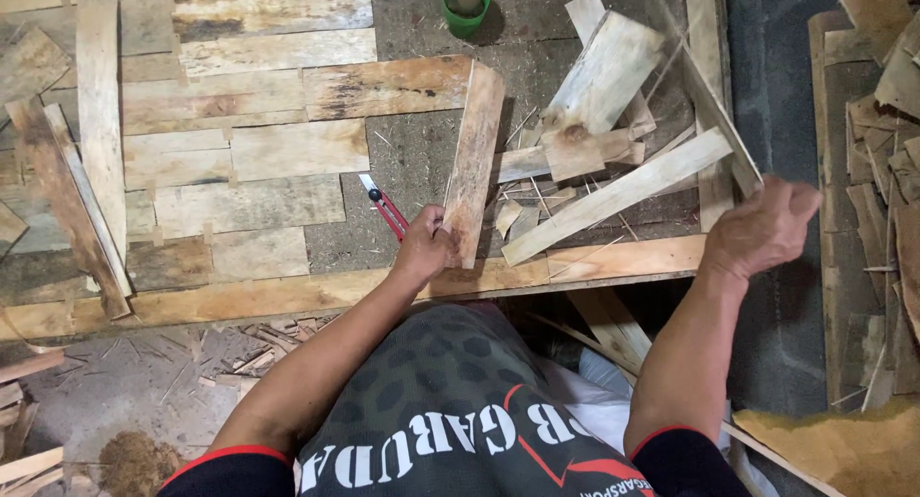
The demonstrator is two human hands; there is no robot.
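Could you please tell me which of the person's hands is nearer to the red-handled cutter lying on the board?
Left. The left hand grips a plank right beside the cutter; the right hand is far off to its right.

Surroundings: wood scraps, cup, cutter

1 green cup (466, 3) stands at the top edge. A red utility knife (386, 208) lies on the work surface (412, 152). Joined veneer sheets (240, 142) lie left; stacked offcuts (877, 123) lie far right; sawdust (134, 463) lies below.

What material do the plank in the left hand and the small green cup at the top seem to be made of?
Plank, held by the left hand: looks like rough, unfinished wood, with visible grain, dark stains and splintered edges. Green cup: probably plastic, judging by its smooth, even bright colour, though it is too small to be sure.
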